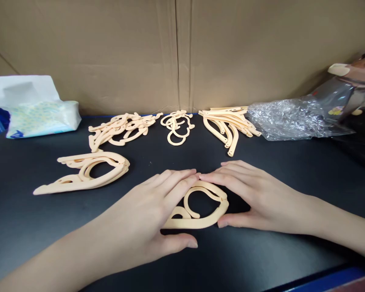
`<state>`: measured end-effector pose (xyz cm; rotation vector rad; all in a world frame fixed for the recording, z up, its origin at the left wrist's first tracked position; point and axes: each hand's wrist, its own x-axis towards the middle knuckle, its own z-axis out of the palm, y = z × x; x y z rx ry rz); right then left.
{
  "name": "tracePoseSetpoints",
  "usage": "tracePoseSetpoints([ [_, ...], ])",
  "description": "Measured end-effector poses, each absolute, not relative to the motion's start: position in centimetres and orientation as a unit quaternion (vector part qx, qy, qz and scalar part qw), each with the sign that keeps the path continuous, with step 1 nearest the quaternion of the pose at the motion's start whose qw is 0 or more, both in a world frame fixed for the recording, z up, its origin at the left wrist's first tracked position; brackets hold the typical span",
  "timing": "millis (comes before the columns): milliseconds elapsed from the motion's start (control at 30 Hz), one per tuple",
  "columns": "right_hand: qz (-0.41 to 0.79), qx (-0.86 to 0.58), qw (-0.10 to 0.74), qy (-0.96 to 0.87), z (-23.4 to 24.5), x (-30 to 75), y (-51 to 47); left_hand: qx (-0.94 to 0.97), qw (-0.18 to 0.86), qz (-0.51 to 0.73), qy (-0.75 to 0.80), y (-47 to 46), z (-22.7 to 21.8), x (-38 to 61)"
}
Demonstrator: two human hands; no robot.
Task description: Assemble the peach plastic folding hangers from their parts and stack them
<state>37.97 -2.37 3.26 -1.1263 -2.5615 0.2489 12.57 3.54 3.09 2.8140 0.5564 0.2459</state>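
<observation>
A cream plastic hanger piece [200, 209] with a hook loop lies flat on the black table [158, 267] in front of me. My left hand [149, 215] rests on its left side, fingers stretched flat over it and thumb at its front edge. My right hand [255, 194] presses on its right side, fingers flat on top and thumb against the rim. The fingertips of both hands meet above the piece.
A stack of folded hangers [85, 172] lies at the left. Three piles of loose cream parts [121, 127] [176, 125] [228, 121] line the back. A tissue pack [39, 109] sits far left, a crumpled clear bag [288, 117] at right. A cardboard wall [182, 52] stands behind.
</observation>
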Motion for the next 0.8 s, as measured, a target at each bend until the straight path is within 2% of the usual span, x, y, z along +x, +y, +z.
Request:
tracePoseSetpoints([
  [200,0.1,-0.391,0.188,-0.896,2.8,37.3,-2.4,0.974,0.124,0.096,0.164,3.1,3.4,13.3],
  [467,0.071,-0.421,0.199,-0.882,2.8,38.3,-1.9,0.955,0.104,0.132,0.243,3.5,3.2,12.6],
  [800,0.078,-0.415,0.193,-0.885,2.7,38.6,-1.6,0.922,-0.033,0.12,0.366,7.6,9.5,7.2],
])
